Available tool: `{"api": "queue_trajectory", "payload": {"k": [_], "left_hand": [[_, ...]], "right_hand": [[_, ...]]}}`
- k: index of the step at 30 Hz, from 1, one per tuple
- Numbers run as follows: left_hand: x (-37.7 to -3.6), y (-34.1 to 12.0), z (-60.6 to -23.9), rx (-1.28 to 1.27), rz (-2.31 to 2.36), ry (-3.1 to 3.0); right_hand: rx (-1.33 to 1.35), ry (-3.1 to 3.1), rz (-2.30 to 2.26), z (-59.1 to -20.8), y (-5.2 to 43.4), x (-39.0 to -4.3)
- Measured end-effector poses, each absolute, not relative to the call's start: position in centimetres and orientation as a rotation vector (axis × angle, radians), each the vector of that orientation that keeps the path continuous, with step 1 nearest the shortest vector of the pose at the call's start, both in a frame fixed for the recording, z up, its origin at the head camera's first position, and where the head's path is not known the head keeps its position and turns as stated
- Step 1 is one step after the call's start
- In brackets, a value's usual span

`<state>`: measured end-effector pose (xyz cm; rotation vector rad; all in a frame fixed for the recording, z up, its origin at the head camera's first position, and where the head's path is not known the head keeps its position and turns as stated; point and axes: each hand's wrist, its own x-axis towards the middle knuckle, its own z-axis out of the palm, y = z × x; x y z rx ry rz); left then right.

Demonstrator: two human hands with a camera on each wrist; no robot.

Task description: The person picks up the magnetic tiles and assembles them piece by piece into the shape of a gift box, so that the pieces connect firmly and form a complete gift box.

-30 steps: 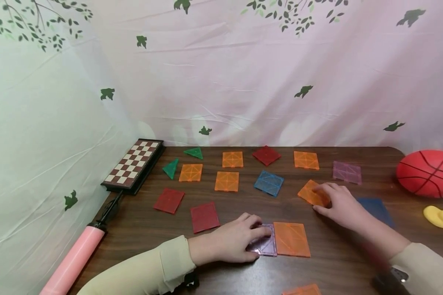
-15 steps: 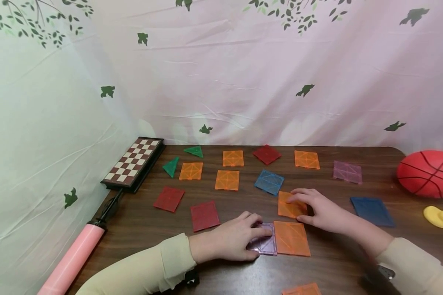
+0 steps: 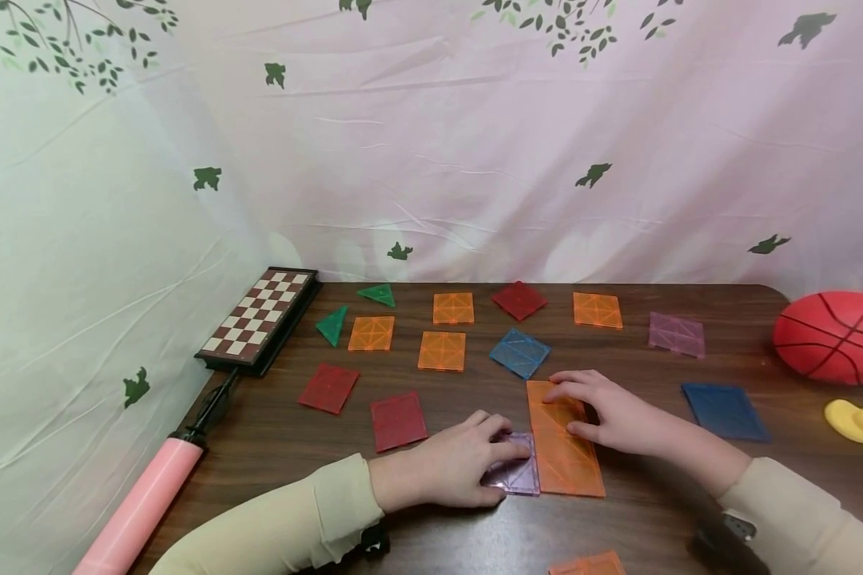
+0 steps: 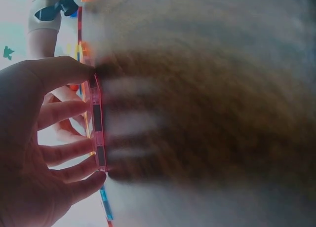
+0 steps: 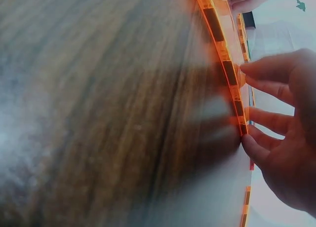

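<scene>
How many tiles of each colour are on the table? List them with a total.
Orange tiles: 7
Red tiles: 3
Blue tiles: 2
Purple tiles: 2
Green triangle tiles: 2
Total: 16

Back left: a folded chessboard [image 3: 259,321] is laid at the table [image 3: 690,511] edge.
Front left: a pink pump [image 3: 144,511] is propped over the corner.
Right: a red ball [image 3: 834,337] is seen beside a yellow duck [image 3: 857,422].
Backdrop: a leaf-printed sheet [image 3: 475,144] is hung behind.
Scattered: green triangles [image 3: 332,325], red squares [image 3: 328,388] and blue squares [image 3: 725,410] are spread flat.
</scene>
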<state>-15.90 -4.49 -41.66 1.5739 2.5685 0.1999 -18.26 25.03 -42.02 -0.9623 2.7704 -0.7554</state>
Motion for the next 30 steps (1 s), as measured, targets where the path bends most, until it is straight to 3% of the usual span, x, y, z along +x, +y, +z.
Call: {"api": "queue_trajectory", "payload": {"k": [13,23,30], "left_hand": [[-17.0,-4.3,-41.1,1.509,0.288,2.591],[-25.5,-0.7,-39.7,1.176,0.372,2.796],[-28.8,1.3,-40.1,1.172,0.288,2.614]], "right_hand": [[-0.998,2.754,-0.749,-43.0,24.6,-16.2],[-1.064,2.708,-0.686,-42.4,24.3,-14.0],[-1.069,2.765,-0.645,-42.7,24.0,-13.9]]}}
